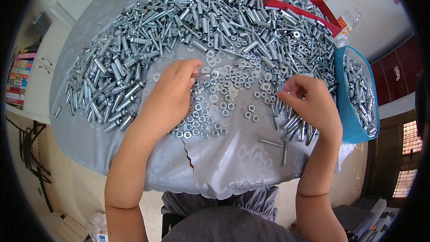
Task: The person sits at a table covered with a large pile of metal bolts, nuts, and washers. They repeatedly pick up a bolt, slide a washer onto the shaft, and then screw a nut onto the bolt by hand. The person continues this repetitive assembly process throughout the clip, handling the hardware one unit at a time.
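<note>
My left hand [171, 90] is closed around a short silver metal sleeve [202, 76], its end sticking out past the fingertips above the loose nuts and washers. My right hand [315, 102] is curled with thumb and fingertips together over the right side of the spread. Whatever it pinches, if anything, is too small to make out. Hex nuts [195, 124] lie in a patch below my left hand, with flat washers [242, 64] farther up between the hands. Long thin bolts [295, 124] lie beneath my right hand, and a single bolt [285, 152] lies nearer the front edge.
A large heap of metal sleeves [204, 15] covers the far table. Assembled sleeve anchors [118, 69] are piled at left. A red box [329, 23] of hardware stands at the back right, a blue container [354, 139] of bolts at right. The grey tablecloth [228, 166] has a tear.
</note>
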{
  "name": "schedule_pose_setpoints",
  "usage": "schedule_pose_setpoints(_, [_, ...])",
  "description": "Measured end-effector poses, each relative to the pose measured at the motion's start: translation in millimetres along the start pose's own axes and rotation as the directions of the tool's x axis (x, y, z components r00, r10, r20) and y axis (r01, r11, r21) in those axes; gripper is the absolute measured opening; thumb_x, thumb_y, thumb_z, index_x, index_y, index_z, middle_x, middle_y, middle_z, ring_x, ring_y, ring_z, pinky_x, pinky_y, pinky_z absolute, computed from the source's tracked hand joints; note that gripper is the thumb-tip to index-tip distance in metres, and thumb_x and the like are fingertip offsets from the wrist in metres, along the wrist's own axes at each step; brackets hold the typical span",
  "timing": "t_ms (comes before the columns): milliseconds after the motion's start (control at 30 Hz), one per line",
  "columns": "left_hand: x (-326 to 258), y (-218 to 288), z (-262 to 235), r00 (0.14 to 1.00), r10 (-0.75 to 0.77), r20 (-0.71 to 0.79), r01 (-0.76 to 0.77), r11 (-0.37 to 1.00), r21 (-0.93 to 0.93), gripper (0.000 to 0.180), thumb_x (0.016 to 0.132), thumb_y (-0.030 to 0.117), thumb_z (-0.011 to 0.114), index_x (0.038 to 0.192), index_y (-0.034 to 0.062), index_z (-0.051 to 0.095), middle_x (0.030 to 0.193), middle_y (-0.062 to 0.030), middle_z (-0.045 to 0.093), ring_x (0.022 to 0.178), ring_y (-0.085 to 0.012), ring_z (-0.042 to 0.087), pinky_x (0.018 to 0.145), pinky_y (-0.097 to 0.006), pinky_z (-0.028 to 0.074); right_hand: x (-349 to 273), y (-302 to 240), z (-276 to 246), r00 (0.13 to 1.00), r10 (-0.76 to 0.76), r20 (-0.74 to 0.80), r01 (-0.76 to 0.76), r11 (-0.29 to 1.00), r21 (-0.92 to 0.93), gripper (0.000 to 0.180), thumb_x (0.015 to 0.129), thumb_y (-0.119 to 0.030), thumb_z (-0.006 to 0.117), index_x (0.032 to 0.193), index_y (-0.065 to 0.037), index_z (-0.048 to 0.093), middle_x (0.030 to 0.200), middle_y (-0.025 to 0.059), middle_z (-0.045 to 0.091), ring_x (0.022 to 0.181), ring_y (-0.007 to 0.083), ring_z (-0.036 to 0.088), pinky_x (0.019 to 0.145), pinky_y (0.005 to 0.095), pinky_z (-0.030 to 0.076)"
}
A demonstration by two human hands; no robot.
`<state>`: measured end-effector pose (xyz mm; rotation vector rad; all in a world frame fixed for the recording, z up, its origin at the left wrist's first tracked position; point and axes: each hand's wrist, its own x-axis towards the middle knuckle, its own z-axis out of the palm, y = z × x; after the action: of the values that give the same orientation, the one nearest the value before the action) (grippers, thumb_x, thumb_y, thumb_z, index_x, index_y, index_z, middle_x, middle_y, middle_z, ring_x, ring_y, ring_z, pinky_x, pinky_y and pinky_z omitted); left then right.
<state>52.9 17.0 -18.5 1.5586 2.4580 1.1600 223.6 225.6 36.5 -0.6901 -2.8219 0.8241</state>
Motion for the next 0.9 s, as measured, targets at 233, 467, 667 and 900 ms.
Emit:
schedule_pose_setpoints(233, [-6, 24, 12, 0.936, -0.115, 0.334, 0.333, 0.604, -0.725, 0.032, 0.084, 0.0, 0.05, 0.115, 0.002, 0.042, 0.1, -0.0029, 0.046, 0.091, -0.0078, 0.047, 0.081, -0.023, 0.041, 3, -16, 28, 0.933, -0.2, -0.298, 0.32, 0.837, 0.443, 0.014, 0.073, -0.005, 0.065, 0.085, -0.001, 0.059, 0.071, -0.0011, 0.058, 0.063, 0.0046, 0.051, 0.055, 0.0197, 0.04])
schedule_pose_setpoints(467, [-7, 32, 14, 0.906, -0.047, 0.42, 0.386, 0.496, -0.778, 0.034, 0.082, -0.002, 0.053, 0.114, 0.0008, 0.042, 0.101, -0.0037, 0.047, 0.095, -0.0102, 0.047, 0.084, -0.025, 0.041, 1, -22, 36, 0.958, -0.115, -0.262, 0.277, 0.6, 0.751, 0.013, 0.077, -0.002, 0.062, 0.089, 0.0, 0.057, 0.083, 0.0006, 0.058, 0.074, 0.0065, 0.053, 0.067, 0.0207, 0.042])
schedule_pose_setpoints(667, [-6, 31, 16, 0.91, -0.025, 0.414, 0.381, 0.444, -0.811, 0.036, 0.081, -0.003, 0.054, 0.114, -0.0003, 0.042, 0.1, -0.0036, 0.047, 0.094, -0.0105, 0.048, 0.085, -0.026, 0.042, 1, -24, 41, 0.982, -0.109, -0.155, 0.189, 0.549, 0.814, 0.013, 0.079, -0.003, 0.061, 0.09, 0.0, 0.057, 0.084, 0.0005, 0.058, 0.077, 0.007, 0.053, 0.071, 0.0221, 0.042])
schedule_pose_setpoints(900, [-7, 33, 18, 0.911, 0.0, 0.413, 0.363, 0.478, -0.8, 0.04, 0.079, -0.002, 0.058, 0.115, -0.0006, 0.04, 0.102, -0.004, 0.049, 0.093, -0.0108, 0.05, 0.083, -0.027, 0.043, 1, -25, 58, 0.906, -0.367, -0.209, 0.421, 0.745, 0.517, 0.025, 0.079, -0.006, 0.059, 0.104, -0.003, 0.055, 0.086, 0.0053, 0.058, 0.077, 0.0132, 0.055, 0.066, 0.0248, 0.041])
